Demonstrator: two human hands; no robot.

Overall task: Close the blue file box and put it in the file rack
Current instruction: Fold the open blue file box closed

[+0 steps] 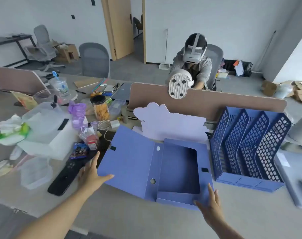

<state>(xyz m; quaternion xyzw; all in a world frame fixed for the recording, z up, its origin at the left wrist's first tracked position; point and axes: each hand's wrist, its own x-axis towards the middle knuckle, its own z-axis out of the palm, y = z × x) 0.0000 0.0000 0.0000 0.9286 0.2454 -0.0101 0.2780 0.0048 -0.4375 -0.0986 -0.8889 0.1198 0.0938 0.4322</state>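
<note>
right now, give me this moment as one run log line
blue file box: open, flat on desk | left hand: at lid's left edge | right hand: at tray's near corner | file rack: right of box, slots empty

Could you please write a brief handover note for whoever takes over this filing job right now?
Left hand: open, at the left edge of the lid.
Right hand: open, by the box's near right corner.
Blue file box: lying open on the desk, lid flap spread left, tray looks empty.
File rack: right of the box, its visible slots look free.
Done: nothing yet.
Left: close lid, slot box into rack.
</note>
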